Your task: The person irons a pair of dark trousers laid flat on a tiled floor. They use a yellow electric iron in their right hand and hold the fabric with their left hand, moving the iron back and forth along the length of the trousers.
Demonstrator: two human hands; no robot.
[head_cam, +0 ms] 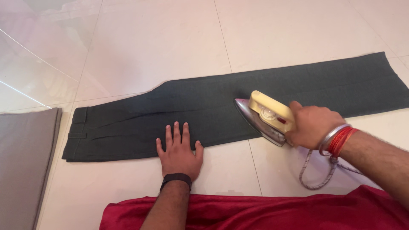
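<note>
Dark grey folded trousers (204, 106) lie flat across the tiled floor, waistband at the left. My left hand (180, 151) rests palm down, fingers spread, on the near edge of the trousers; a black band is on its wrist. My right hand (313, 127) grips the handle of a pale yellow iron (266, 116) with a metal soleplate, which sits tilted on the trousers, tip pointing left. Red and silver bangles circle my right wrist. The iron's braided cord (317, 172) loops on the floor below it.
A red cloth (255, 213) lies along the bottom edge near me. A folded grey-brown fabric (23, 166) sits at the left. Glossy cream floor tiles (153, 42) surround the trousers.
</note>
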